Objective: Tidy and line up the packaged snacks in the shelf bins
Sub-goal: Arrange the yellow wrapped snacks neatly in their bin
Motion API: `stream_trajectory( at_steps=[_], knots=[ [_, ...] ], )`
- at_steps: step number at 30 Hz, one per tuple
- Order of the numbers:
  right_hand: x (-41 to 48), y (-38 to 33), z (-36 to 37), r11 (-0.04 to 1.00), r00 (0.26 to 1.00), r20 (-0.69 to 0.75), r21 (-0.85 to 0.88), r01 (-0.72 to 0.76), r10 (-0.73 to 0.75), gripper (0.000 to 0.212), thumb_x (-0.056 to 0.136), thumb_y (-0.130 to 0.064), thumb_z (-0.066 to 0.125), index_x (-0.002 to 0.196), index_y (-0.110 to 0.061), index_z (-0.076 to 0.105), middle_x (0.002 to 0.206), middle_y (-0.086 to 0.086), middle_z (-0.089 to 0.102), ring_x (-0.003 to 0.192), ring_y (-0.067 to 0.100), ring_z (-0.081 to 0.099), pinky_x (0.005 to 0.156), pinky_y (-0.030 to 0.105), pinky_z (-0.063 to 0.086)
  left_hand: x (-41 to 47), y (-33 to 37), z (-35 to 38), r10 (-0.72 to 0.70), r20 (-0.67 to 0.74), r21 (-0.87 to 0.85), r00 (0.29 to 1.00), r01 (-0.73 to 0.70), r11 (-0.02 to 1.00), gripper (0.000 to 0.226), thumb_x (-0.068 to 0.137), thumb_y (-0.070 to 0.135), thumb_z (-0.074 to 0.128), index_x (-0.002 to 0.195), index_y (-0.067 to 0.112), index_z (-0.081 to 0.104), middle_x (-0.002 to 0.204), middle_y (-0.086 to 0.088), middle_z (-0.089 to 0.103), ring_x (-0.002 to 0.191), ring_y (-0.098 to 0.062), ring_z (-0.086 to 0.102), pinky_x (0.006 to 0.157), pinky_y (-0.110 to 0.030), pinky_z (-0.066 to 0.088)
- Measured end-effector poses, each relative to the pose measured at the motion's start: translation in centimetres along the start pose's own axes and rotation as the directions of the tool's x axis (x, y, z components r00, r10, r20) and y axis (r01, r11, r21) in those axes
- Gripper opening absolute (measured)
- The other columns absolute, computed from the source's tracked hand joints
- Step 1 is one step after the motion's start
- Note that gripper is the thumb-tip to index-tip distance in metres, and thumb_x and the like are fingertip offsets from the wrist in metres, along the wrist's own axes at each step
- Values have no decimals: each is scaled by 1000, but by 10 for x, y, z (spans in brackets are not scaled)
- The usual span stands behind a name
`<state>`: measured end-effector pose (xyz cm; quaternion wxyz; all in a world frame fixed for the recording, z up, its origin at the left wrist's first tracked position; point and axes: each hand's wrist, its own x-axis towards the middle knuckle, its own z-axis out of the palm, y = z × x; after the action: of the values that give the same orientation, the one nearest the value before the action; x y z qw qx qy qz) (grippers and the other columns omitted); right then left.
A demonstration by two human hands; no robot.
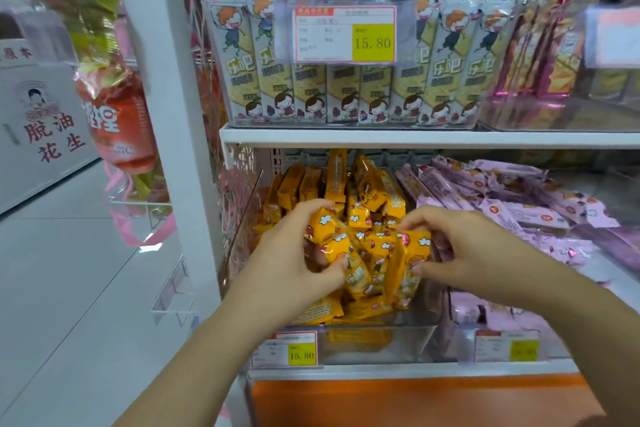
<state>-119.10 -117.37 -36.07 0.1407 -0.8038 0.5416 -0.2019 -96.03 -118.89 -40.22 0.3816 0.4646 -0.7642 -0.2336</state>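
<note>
A clear plastic bin (pixel 412 340) on the lower shelf holds several yellow snack packets (pixel 377 191), jumbled and leaning at different angles. My left hand (pixel 291 263) grips a yellow packet (pixel 332 243) at the front left of the pile, fingers curled over its top. My right hand (pixel 464 250) pinches the top edge of another yellow packet (pixel 412 253) just to the right. Both hands are inside the bin's front half.
Purple snack packets (pixel 512 204) fill the neighbouring bin on the right. On the upper shelf (pixel 415 139), grey packets (pixel 311 94) stand upright in a row behind a price tag (pixel 344 33). A white upright post (pixel 180 114) borders the bins on the left, with an aisle floor beyond.
</note>
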Motion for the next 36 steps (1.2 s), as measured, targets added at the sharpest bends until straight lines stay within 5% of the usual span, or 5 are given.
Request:
stream_trajectory(
  at_steps=[13,21,24,32,36],
  knots=[
    [-21,17,-12,999,999,-32,52,17,-15,32,78,-23,74,91,-41,51,84,-8,64,70,1,56,60,14,43,46,12,55,-53,343,71,938,30,997,66,81,23,70,135,38,35,66,13,58,48,7,51,41,-8,31],
    [-22,21,-6,998,1000,4,60,7,-8,30,80,-17,73,95,-34,54,76,-10,60,65,-2,55,58,15,40,52,6,70,-44,424,-30,904,63,998,66,82,20,71,135,38,35,92,15,60,70,0,59,60,-13,47],
    [-23,19,0,998,999,36,-53,-16,18,32,81,-24,73,94,-38,47,73,-11,54,63,-1,50,56,16,38,53,-2,72,-73,496,-34,865,104,994,68,84,28,70,141,37,34,123,12,55,105,-9,60,92,-28,49],
    [-20,16,21,927,991,136,-374,34,19,36,80,-47,65,113,-36,54,148,-15,25,138,8,9,115,33,8,51,-7,68,-89,610,130,788,11,991,48,100,26,45,145,31,31,139,7,46,123,-14,46,104,-33,40],
    [-19,17,22,932,981,182,-363,2,69,38,80,-51,65,113,-37,53,148,-18,28,142,3,-1,116,37,-10,50,-15,58,-152,542,191,827,55,980,31,100,14,41,130,22,48,121,8,62,112,-10,56,95,-28,46]
  ],
)
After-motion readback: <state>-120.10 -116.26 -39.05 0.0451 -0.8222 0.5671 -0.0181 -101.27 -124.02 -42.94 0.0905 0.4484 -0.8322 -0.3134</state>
